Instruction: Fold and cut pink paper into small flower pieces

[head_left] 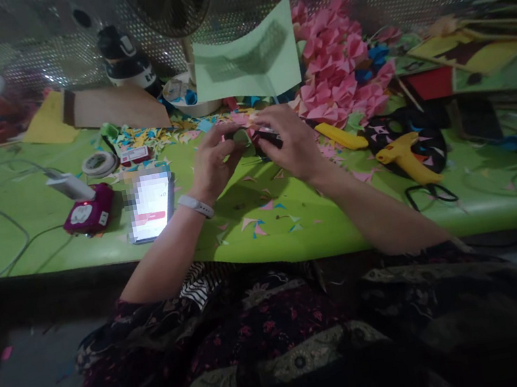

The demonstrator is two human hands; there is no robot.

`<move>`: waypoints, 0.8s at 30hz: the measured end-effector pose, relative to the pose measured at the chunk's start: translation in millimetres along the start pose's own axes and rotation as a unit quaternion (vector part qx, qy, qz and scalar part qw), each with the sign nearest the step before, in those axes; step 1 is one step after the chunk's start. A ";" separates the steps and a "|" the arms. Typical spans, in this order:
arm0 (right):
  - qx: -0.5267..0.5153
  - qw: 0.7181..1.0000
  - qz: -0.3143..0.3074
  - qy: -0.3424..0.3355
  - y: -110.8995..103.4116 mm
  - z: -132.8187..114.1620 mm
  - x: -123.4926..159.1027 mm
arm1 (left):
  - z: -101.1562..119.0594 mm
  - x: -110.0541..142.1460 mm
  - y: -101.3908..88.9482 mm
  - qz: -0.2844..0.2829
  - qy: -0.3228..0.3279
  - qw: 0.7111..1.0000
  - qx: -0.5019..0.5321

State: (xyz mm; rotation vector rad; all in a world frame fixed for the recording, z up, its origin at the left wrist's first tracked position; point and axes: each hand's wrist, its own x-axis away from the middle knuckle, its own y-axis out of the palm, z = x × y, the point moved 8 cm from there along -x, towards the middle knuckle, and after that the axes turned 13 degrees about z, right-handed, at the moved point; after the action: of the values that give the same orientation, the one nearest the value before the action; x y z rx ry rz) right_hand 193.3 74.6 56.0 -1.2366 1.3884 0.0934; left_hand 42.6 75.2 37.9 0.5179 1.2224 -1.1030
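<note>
My left hand point(216, 164), with a pale band on its wrist, is closed with thumb and fingers pinched near a small rounded green piece point(241, 136). Across from it my right hand point(292, 141) is curled around a small dark object point(260, 144), whose kind I cannot make out. A bit of pink paper point(241, 118) shows between the fingertips. Both hands are close together above the green tabletop point(266, 239), fingers partly hiding what they hold. Small paper scraps point(257, 227) lie below them.
Pink folded paper pieces point(341, 65) are heaped behind my right hand, beside a bent green sheet point(245, 62). A yellow glue gun point(405, 157) and a yellow-handled tool point(341, 136) lie right. Left are a lit phone point(153, 205), a purple power adapter point(89, 211) and tape point(100, 164).
</note>
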 end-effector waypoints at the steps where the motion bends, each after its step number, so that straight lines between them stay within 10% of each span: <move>1: 0.001 1.000 0.002 -0.003 -0.7 -1.0 -0.5 | 0.6 -0.1 -0.8 0.006 0.000 1.000 0.006; 12: -0.020 0.998 -0.049 -0.015 5.1 -2.1 -3.3 | -5.4 -1.5 4.0 -0.049 -0.061 0.997 0.010; 24: -0.022 0.996 -0.070 -0.048 9.3 -0.3 -2.0 | 12.4 -3.1 4.7 -0.049 0.028 0.998 0.035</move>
State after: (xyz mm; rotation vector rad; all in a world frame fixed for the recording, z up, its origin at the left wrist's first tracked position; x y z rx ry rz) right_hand 186.1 79.5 52.1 -1.3459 1.2201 0.0852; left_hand 52.8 68.3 43.6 0.5506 1.2725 -1.2244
